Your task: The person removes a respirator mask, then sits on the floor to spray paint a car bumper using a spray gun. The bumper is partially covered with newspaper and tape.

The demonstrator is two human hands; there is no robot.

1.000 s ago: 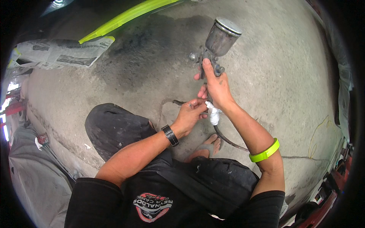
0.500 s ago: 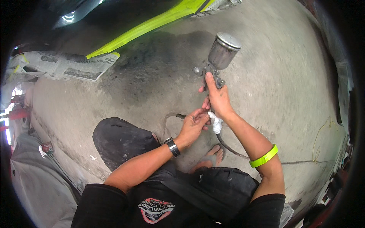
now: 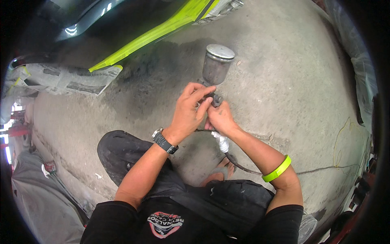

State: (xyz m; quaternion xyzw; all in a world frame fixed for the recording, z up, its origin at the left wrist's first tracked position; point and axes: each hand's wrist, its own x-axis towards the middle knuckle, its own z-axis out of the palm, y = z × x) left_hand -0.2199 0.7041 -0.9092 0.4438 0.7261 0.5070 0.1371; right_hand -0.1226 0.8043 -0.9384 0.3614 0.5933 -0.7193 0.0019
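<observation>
A person's 2 bare hands meet at a spray gun (image 3: 215,77) near the middle of the frame, held above the concrete floor (image 3: 284,89). The gun's grey cup (image 3: 216,69) stands uppermost, slightly tilted, with its round metal lid (image 3: 220,51) on.

The right hand (image 3: 221,118) is curled around the handle, just below a round knob (image 3: 217,100). The left hand (image 3: 189,107) reaches in from the left, its thumb and forefinger parted and set against the gun's body beside that knob; whether they pinch it cannot be told.

Below the right hand, a white wrapping (image 3: 221,142) surrounds the upper end of a black hose (image 3: 239,166), which curves away toward the right of the frame. A watch (image 3: 164,142) circles the left wrist, and a yellow-green band (image 3: 277,168) the right forearm.

At upper left, yellow-green tape (image 3: 154,32) edges a dark glossy panel (image 3: 134,24), with newspaper (image 3: 87,77) hanging near the tape's lower end. A thin yellow cord (image 3: 336,150) lies at the right, and a grey cover (image 3: 44,199) drapes at lower left.
</observation>
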